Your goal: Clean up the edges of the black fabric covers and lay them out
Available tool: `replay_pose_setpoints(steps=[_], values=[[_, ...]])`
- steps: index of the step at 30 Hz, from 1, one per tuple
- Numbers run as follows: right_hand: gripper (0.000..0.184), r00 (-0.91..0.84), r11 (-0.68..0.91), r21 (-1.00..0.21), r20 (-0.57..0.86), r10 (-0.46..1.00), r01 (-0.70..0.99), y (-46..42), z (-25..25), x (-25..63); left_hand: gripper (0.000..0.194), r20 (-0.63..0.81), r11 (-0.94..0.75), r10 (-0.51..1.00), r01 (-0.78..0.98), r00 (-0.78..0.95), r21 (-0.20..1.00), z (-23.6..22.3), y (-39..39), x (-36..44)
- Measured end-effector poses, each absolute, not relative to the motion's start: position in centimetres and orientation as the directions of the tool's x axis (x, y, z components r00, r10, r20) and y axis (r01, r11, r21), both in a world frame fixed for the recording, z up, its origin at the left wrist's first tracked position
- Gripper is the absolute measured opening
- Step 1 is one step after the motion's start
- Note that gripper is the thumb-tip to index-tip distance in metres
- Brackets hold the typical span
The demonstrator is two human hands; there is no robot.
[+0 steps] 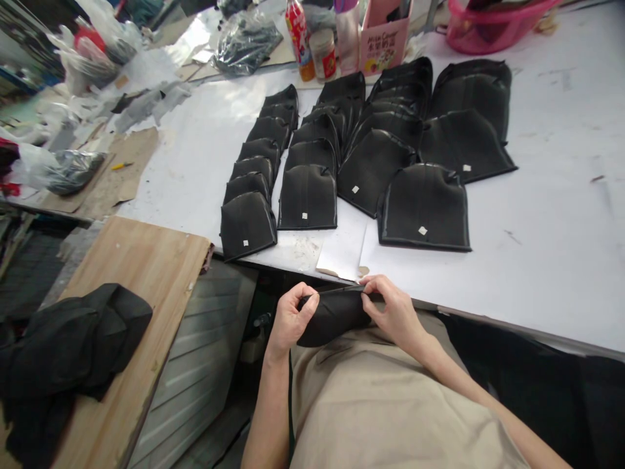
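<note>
Between my two hands, just below the table's front edge, is a black fabric piece with a straight top edge and a rounded lower side. My left hand pinches its left end between thumb and fingers. The right end is pinched by my right hand. Just beyond them on the white table, similar flat black pieces lie overlapped in several rows. The nearest ones, a right piece, a middle piece and a left piece, each carry a small white square near the lower edge.
At the back stand a red-labelled bottle, a jar, a pink box and a pink basin. To the left, a wooden board carries a heap of black cloth. A yellow knife lies on cardboard.
</note>
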State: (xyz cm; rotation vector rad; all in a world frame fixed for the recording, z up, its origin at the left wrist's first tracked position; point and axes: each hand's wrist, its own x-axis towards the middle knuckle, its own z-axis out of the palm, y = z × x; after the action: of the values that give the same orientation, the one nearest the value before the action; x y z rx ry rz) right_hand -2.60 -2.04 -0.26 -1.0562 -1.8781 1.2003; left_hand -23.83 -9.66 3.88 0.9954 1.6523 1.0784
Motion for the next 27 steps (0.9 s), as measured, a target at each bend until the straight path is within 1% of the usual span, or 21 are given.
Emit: replay_pose_setpoints(steps=[2,7,12,16,19,24,26,27], values=[[0.012,-0.448,0.221,-0.929,0.068,0.892,0.298,-2.1,0.0,-2.6,0.026,-0.246,0.294,0.932,0.162,-0.265,0.942,4.0,-9.7,-23.8],[0.007,-0.403,0.008,-0.973,-0.087,0.911,0.229,-2.0,0.8,-2.9,0.026,-0.233,0.281,0.938,0.169,-0.255,0.945,4.0,-9.9,-23.9],[0.008,-0.389,-0.137,-0.977,-0.192,0.901,0.164,-1.7,1.2,-3.0,0.025,-0.223,0.271,0.938,0.159,-0.266,0.949,3.9,-10.0,-23.8],[0.011,-0.386,-0.224,-0.969,-0.247,0.889,0.103,-1.7,1.0,-3.0,0.024,-0.220,0.266,0.940,0.156,-0.261,0.951,4.1,-10.0,-23.9],[0.013,-0.384,-0.261,-0.963,-0.266,0.884,0.065,-1.8,0.9,-3.0,0.025,-0.222,0.265,0.940,0.144,-0.259,0.953,4.1,-10.1,-23.9],[0.012,-0.393,-0.264,-0.961,-0.277,0.877,0.086,-2.0,1.0,-3.1,0.024,-0.257,0.295,0.932,0.125,-0.255,0.947,3.9,-10.4,-24.5],[0.012,-0.404,-0.245,-0.964,-0.265,0.875,0.103,-2.1,1.1,-3.1,0.020,-0.268,0.315,0.929,0.165,-0.255,0.935,4.2,-10.6,-24.9],[0.011,-0.413,-0.224,-0.967,-0.253,0.875,0.118,-2.1,1.2,-3.1,0.017,-0.264,0.320,0.931,0.213,-0.252,0.923,4.4,-10.6,-25.1]])
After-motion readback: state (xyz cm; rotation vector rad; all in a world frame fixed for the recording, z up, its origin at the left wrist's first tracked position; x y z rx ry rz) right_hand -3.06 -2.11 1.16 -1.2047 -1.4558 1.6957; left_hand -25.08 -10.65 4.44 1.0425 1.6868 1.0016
